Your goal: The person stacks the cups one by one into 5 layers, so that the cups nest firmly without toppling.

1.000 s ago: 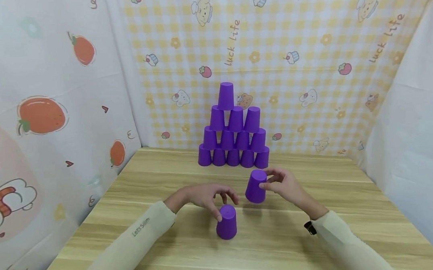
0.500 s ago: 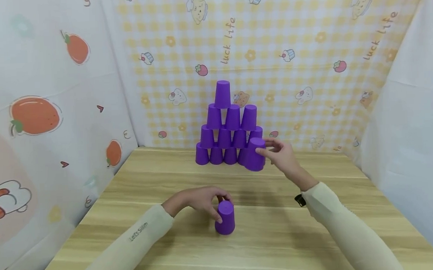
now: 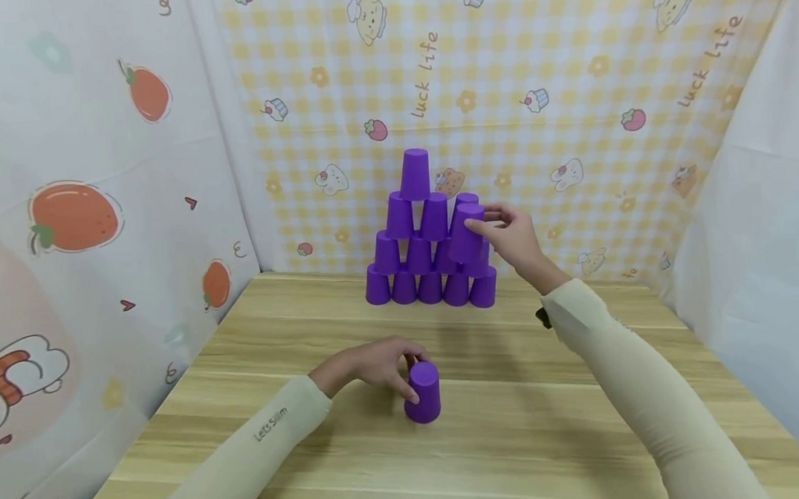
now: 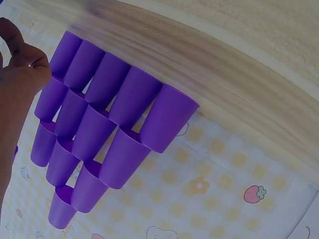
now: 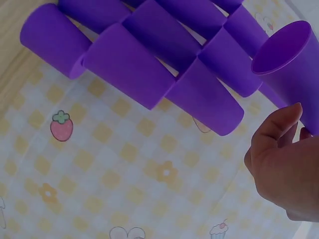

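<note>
Upside-down purple cups form a stepped stack (image 3: 430, 287) at the back of the table, with several in each of the lower two rows, three above and one on top at the left. My right hand (image 3: 516, 241) pinches a purple cup (image 3: 464, 239) from the right side. It hangs mouth down and overlaps the stack's right side in the head view; its hollow mouth shows in the right wrist view. My left hand (image 3: 381, 363) holds another upside-down cup (image 3: 424, 397) near the table's middle, thumb on its near side and fingers behind, partly hidden.
The wooden table (image 3: 295, 321) ends at a yellow checked cloth (image 3: 572, 219) close behind the stack. White printed cloth (image 3: 107, 292) hangs at the left, and plain white cloth (image 3: 742, 264) at the right.
My right hand has raised its cup from above the table, up past the lower rows to the third row's height. My left hand has closed more fully around its cup, which stays in place.
</note>
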Tool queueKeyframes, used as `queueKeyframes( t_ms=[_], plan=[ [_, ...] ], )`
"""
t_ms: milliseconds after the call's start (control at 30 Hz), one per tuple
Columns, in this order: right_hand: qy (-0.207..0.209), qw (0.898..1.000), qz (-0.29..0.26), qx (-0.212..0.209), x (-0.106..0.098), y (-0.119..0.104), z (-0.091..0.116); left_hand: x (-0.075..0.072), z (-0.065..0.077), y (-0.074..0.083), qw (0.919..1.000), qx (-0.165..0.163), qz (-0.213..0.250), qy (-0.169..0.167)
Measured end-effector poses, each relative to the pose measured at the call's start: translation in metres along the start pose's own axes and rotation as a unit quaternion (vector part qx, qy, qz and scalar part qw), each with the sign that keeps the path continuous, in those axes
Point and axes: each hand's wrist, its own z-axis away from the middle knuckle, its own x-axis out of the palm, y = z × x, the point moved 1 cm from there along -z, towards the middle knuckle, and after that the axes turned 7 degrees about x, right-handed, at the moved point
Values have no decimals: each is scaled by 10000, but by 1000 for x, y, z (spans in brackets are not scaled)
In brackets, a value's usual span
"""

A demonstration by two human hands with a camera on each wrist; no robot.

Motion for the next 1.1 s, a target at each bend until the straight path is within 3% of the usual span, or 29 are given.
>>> queueKeyframes(
  t_ms=[300,567,1100],
  plan=[
    [259,9996,73,3,-1,-15,-26,5,1,-4,9999,96,-90,9],
    [418,9981,326,-317,-1,-37,-51,3,1,-5,9997,94,-229,19],
    [531,9983,229,-82,12,-45,-96,2,2,-1,9997,49,-247,70]
  ],
)
